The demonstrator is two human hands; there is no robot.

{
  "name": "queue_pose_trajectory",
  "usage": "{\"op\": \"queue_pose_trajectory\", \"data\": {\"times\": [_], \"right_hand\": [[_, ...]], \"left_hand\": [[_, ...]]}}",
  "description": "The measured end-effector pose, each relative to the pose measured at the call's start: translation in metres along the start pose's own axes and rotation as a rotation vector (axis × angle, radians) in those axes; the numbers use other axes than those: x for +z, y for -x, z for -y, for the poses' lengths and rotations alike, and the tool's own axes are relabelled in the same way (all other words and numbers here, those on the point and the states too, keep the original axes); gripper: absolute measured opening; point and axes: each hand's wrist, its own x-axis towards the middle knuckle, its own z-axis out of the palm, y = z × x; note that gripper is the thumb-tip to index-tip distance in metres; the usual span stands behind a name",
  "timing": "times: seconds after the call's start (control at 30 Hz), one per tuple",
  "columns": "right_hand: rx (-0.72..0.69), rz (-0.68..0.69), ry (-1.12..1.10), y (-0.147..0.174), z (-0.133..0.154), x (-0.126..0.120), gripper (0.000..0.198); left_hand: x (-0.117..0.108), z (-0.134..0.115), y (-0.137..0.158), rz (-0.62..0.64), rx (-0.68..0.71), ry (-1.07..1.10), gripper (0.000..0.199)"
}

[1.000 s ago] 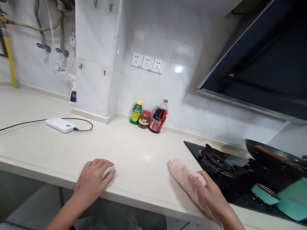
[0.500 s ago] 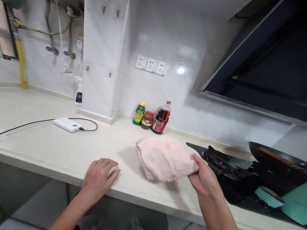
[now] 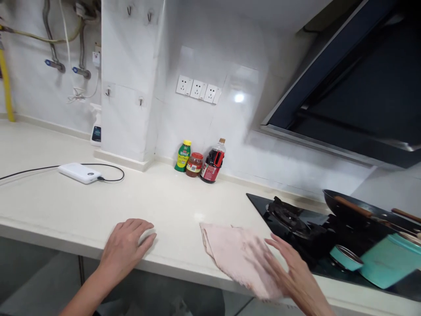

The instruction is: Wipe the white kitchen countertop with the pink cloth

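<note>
A pale pink cloth lies on the white countertop, its lower right part reaching over the front edge. Over the cloth's right side is my right hand, fingers stretched out and apart, slightly blurred by motion; whether its lower fingers touch the cloth I cannot tell. My left hand is at the counter's front edge with fingers loosely spread and nothing in it. A gap of bare counter separates it from the cloth.
Against the wall stand a green bottle, a red-lidded jar and a dark sauce bottle. A cabled white power bank lies left. On the right, the black stove holds a wok and a turquoise pot.
The cloth has gone from raised in my right hand to lying on the counter, lower and nearer the front edge. My right hand has let go and opened. The view has shifted right.
</note>
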Motion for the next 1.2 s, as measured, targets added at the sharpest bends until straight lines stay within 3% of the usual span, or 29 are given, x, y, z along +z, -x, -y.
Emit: {"op": "queue_pose_trajectory", "data": {"times": [0.1,0.2,0.27,0.33,0.4,0.5,0.6,0.67,0.8,0.9,1.0,1.03,1.1,1.2], "right_hand": [[-0.012,0.249,0.068,-0.014,0.03,0.026,0.065],[-0.014,0.337,0.2,-0.008,0.065,0.044,0.06],[-0.12,0.332,0.215,0.004,0.095,0.053,0.056],[-0.256,0.318,0.206,0.017,0.13,0.067,0.064],[-0.356,0.282,0.19,0.028,0.167,0.091,0.083],[-0.46,0.222,0.172,0.032,0.217,0.137,0.089],[-0.587,0.153,0.151,0.027,0.247,0.169,0.083],[-0.677,0.039,0.152,0.025,0.25,0.174,0.072],[-0.765,-0.196,0.155,0.028,0.212,0.151,0.053],[-0.718,-0.217,0.184,0.035,0.153,0.12,0.061],[-0.645,-0.167,0.251,0.043,0.07,0.083,0.071],[-0.637,-0.204,0.285,0.047,0.038,0.069,0.065],[-0.613,-0.153,0.473,0.058,-0.031,0.04,0.051],[-0.408,-0.195,0.598,0.078,-0.131,-0.004,0.047]], "left_hand": [[0.0,0.001,0.001,0.003,0.002,0.002,0.028],[0.001,0.002,0.001,0.01,-0.006,-0.006,0.028],[0.003,0.002,0.001,0.019,-0.023,-0.006,0.029],[0.005,0.002,0.0,0.024,-0.047,0.012,0.034],[0.006,0.004,-0.001,0.014,-0.08,0.048,0.04],[0.007,0.011,-0.002,-0.007,-0.135,0.091,0.048],[0.006,0.02,-0.002,-0.018,-0.161,0.135,0.052],[0.005,0.024,-0.002,-0.018,-0.168,0.154,0.052],[0.004,0.027,-0.002,0.0,-0.173,0.104,0.05],[0.005,0.023,-0.002,0.045,-0.184,0.066,0.052],[0.006,0.02,-0.003,0.099,-0.183,0.027,0.051],[0.007,0.019,-0.004,0.107,-0.166,0.018,0.05],[0.007,0.017,-0.004,0.1,-0.12,0.001,0.048],[0.006,0.013,-0.005,0.071,-0.08,-0.021,0.046]]}}
